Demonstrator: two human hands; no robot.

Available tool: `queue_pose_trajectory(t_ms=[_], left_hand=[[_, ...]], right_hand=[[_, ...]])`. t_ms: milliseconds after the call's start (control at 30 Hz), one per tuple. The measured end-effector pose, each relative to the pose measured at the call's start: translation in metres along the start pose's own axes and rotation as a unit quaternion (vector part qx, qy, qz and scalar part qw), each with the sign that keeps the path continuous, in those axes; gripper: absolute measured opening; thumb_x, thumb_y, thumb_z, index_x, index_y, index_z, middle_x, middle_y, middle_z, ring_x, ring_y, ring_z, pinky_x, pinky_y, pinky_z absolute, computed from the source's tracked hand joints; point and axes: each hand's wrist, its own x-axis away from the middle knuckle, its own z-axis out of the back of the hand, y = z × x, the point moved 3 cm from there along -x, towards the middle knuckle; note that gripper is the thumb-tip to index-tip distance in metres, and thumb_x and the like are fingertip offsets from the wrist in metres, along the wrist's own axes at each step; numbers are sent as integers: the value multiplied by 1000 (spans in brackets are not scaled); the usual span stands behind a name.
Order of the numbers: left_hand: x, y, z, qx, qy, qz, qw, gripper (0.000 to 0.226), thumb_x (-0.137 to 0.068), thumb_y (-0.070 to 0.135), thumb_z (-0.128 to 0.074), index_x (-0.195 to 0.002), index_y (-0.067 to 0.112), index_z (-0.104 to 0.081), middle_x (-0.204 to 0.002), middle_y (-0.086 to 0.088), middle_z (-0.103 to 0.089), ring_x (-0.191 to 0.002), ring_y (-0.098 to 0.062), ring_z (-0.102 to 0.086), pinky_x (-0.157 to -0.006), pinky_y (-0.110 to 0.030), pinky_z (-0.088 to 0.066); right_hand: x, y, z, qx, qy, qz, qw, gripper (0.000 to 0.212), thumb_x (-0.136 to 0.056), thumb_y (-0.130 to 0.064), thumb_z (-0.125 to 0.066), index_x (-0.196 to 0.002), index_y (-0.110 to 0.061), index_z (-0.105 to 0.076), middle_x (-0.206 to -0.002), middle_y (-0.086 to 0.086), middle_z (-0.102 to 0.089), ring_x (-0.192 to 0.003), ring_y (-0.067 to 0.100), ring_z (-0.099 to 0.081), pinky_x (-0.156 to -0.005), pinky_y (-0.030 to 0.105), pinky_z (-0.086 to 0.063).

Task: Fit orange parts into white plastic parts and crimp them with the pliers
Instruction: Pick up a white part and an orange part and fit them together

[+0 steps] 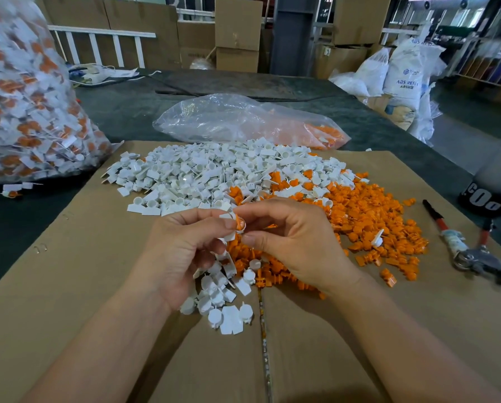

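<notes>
Pinches a white part [228,234] with the left hand [182,248], thumb and curled fingers closed on it. Pinches an orange part [239,221] between thumb and forefinger of the right hand [295,242], holding it against the white one (both raised above the cardboard sheet [98,271]). Works over two heaps that mingle where they meet: white pile [202,173] behind and left, orange pile [368,216] right. Has the red-handled pliers [473,251] lying on the cardboard, well apart from both hands. Has a stuffed clear bag [25,106] of white-and-orange pieces on the dark desk [127,106] at far left.
</notes>
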Motion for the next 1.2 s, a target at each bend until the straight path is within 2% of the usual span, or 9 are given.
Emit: queue_pose_trajectory(t_ms=[167,300,433,633,800,900,967,1100,1200], left_hand=[[-1,0,0,-1,1,-5,1000,7,-48,13,-69,-44,18,-66,-38,3,-50,-34,-3,-41,-31,-11,-23],[-3,-1,1,-1,6,-4,1000,5,-43,14,-70,-47,16,-69,-45,2,-57,-38,-5,-49,-33,-12,-29],[-3,-2,2,5,4,-4,1000,7,-43,14,-70,-49,14,-68,-45,0,-57,-40,-6,-52,-34,-15,-33],[-3,-1,1,7,-12,-10,1000,14,-37,17,-72,-50,13,-69,-48,-4,-59,-41,-9,-54,-35,-16,-36],[-2,0,0,13,-15,-32,999,22,-29,23,-74,-50,15,-70,-52,-3,-63,-45,-9,-58,-41,-17,-45],[-2,0,0,10,-16,-39,999,20,-31,22,-74,-50,16,-70,-52,-3,-64,-46,-9,-59,-42,-17,-46],[-2,0,0,10,-14,-44,999,19,-32,22,-73,-50,16,-70,-52,-2,-64,-46,-10,-60,-43,-17,-46],[-1,0,0,5,-17,-56,998,20,-33,23,-73,-51,15,-71,-51,-3,-62,-45,-9,-59,-43,-17,-46],[-1,0,-1,-2,-24,-59,998,21,-34,24,-73,-52,14,-71,-52,-2,-62,-46,-9,-58,-44,-16,-47]], right_hand=[[0,-2,0,6,0,-4,1000,42,-72,7,-70,-90,-30,-64,-87,-4,-66,-80,10,-64,-76,20,-52],[0,-2,2,6,-6,-9,1000,42,-73,8,-69,-93,-29,-64,-91,4,-66,-82,13,-65,-77,22,-53],[0,0,2,5,-16,-16,1000,43,-74,9,-68,-93,-29,-64,-92,5,-66,-81,10,-64,-76,21,-52],[0,-1,1,37,17,24,999,32,-71,-3,-73,-95,-22,-66,-86,7,-68,-78,14,-65,-73,28,-55],[1,-2,2,15,20,38,999,30,-71,-6,-73,-96,-19,-66,-87,12,-68,-81,21,-65,-75,34,-55],[0,-2,2,13,17,41,999,28,-71,-7,-73,-96,-18,-66,-86,11,-68,-80,20,-65,-74,31,-55],[0,-2,1,15,14,45,999,30,-70,-10,-74,-97,-19,-66,-86,9,-68,-81,21,-65,-74,33,-55],[0,-5,1,27,18,61,998,30,-68,-18,-73,-96,-26,-66,-82,-10,-66,-82,14,-63,-73,33,-54],[0,-5,2,50,21,69,996,26,-69,-19,-73,-94,-24,-67,-82,-6,-67,-81,17,-63,-72,37,-54]])
